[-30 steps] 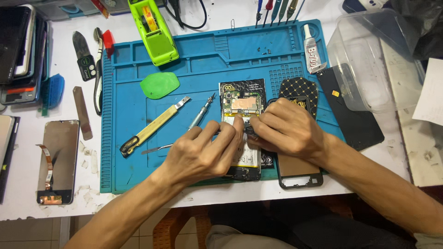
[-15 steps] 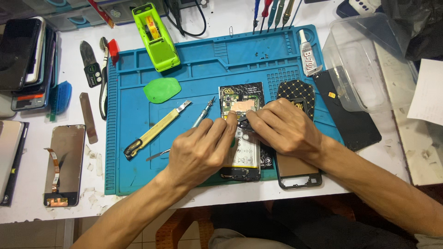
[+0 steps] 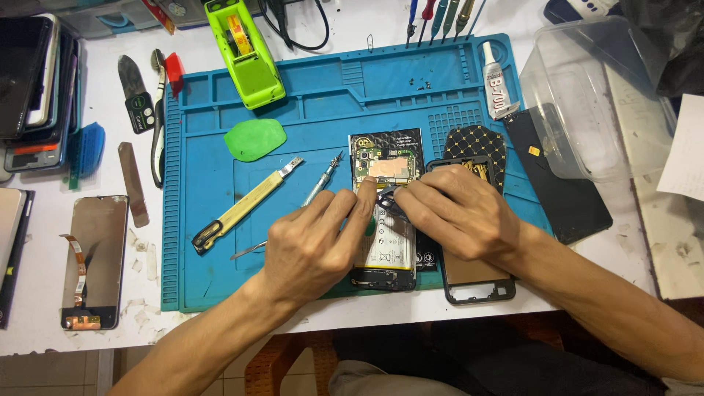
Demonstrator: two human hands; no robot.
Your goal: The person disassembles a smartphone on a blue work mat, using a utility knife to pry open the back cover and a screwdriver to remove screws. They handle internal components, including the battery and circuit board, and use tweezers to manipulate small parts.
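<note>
An opened phone (image 3: 384,170) lies face down on the blue work mat (image 3: 213,279), its circuit board and white battery (image 3: 389,246) exposed. My left hand (image 3: 312,246) rests on the phone's left side, fingertips at the board's lower edge. My right hand (image 3: 458,213) comes in from the right; its fingers pinch a small dark part (image 3: 389,196) over the middle of the phone. Both hands meet there. A black phone frame (image 3: 477,282) lies beside the phone, partly under my right hand.
On the mat lie a yellow utility knife (image 3: 246,204), a thin screwdriver (image 3: 323,180), tweezers (image 3: 249,249) and a green pick (image 3: 254,139). A green tape dispenser (image 3: 246,51), glue tube (image 3: 497,81) and clear plastic box (image 3: 587,103) stand behind. A loose screen (image 3: 92,257) lies at left.
The view has shifted slightly. My hands stay on the phone; the fingers have closed in on the small dark part at its middle.
</note>
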